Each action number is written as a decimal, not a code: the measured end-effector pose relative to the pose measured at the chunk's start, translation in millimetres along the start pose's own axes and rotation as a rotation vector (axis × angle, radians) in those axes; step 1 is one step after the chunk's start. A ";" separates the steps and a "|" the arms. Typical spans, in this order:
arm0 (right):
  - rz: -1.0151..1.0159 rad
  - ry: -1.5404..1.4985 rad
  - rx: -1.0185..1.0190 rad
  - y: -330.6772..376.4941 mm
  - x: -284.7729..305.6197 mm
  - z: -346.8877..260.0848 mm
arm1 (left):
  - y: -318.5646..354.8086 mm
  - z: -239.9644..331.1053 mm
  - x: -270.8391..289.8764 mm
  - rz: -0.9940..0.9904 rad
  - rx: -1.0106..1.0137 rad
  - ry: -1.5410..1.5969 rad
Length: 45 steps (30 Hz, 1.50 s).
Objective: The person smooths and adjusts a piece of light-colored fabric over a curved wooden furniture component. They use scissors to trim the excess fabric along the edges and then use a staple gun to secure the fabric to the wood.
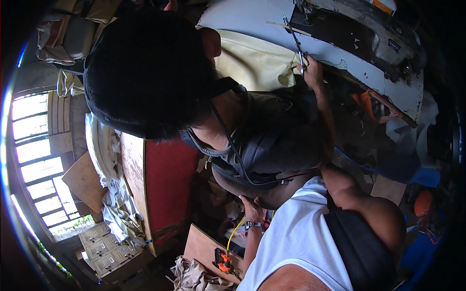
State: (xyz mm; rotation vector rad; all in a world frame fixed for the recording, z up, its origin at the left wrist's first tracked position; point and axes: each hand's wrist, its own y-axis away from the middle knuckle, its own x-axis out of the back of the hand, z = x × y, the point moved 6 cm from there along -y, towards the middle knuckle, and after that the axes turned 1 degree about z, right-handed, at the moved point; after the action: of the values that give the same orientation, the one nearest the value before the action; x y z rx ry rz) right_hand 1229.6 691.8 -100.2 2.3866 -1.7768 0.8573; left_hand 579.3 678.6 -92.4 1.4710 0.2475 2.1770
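Note:
My right hand (312,72) reaches far ahead, closed round the handle end of long, thin metal scissors (297,41). Pale yellow sheet material (252,60) lies beside it, along the edge of a light-coloured worktop (238,18). Lower down, my left hand (252,209), with a wristwatch (253,225), is beside the bare skin of a person in dark clothes (267,136); its fingers look apart, and I cannot tell whether they touch. That person's dark head covering (145,72) and body hide much of the middle.
A worn sewing machine (388,39) stands on the worktop at the far right. An orange tool (223,262) with a yellow hose rests on a wooden board (206,247) near crumpled beige cloth (194,276). At left are a red panel (170,189), a barred window (43,165) and drawers (104,247).

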 end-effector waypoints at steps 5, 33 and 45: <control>-0.111 0.085 0.032 1.0 0.7 -0.5 | -2.2 -6.9 -3.2 -0.013 -0.003 0.068; -0.206 0.273 0.215 51.7 -22.1 23.1 | -7.2 -26.8 -8.5 0.033 -0.377 -0.122; -0.552 0.009 -0.236 218.8 -41.2 35.5 | -19.1 -9.6 -10.7 -0.018 -0.059 -0.124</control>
State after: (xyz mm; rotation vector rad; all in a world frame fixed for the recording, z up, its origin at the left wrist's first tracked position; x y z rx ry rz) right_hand 1039.8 640.6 -210.8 2.4982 -1.0415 0.5488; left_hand 579.5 690.9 -112.9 1.5578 0.1515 2.0515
